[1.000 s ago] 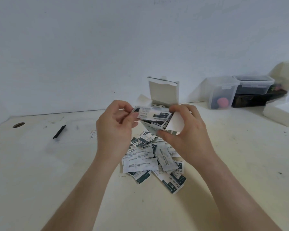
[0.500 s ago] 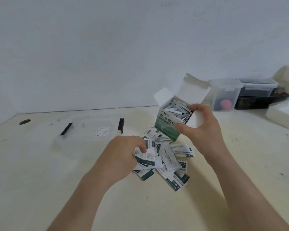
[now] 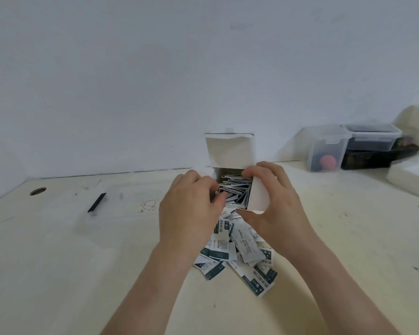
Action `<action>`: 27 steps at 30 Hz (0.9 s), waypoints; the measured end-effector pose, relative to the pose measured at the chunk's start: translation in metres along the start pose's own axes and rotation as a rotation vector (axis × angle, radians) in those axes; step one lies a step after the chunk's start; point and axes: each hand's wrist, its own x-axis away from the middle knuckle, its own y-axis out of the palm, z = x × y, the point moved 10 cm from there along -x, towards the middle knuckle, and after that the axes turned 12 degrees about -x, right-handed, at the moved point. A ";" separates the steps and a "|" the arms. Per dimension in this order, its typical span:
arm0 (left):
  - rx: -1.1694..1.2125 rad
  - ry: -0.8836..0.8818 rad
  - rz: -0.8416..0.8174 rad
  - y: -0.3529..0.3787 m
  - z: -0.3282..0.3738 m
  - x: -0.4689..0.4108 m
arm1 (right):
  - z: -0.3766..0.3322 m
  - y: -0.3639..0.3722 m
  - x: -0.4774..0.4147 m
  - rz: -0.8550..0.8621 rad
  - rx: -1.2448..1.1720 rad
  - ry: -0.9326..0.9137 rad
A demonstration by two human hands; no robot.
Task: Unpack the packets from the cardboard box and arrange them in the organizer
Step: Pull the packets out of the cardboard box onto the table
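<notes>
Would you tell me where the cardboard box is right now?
In the head view the cardboard box is mid-table, gripped by the right hand, behind the pile of loose packets, with the left hand at its open mouth.

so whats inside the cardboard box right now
Loose packets fill the cardboard box, with the left hand reaching in. That hand covers the left part, and the bottom is hidden.

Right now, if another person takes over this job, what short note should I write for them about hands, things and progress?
Left hand: fingers inside the cardboard box among its packets; grip unclear.
Right hand: holds the box, tilted, flap open.
Done: a pile of packets lies on the table under the hands.
To do: empty the box, then arrange all packets in the clear organizer at left; none seen in it.
</notes>
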 end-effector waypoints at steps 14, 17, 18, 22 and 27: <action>-0.044 0.075 -0.054 0.008 0.011 -0.001 | 0.007 0.008 0.002 -0.080 -0.071 0.061; 0.296 -0.064 -0.024 0.009 -0.010 0.000 | 0.010 0.008 0.003 -0.106 -0.136 0.125; 0.358 -0.088 -0.012 0.010 -0.014 0.000 | 0.010 0.008 0.004 -0.108 -0.184 0.158; 0.419 -0.027 0.007 0.013 -0.013 0.002 | 0.019 0.008 0.006 -0.039 -0.297 0.279; 0.255 0.180 0.075 0.007 0.000 0.011 | 0.030 0.001 0.005 0.049 -0.120 0.267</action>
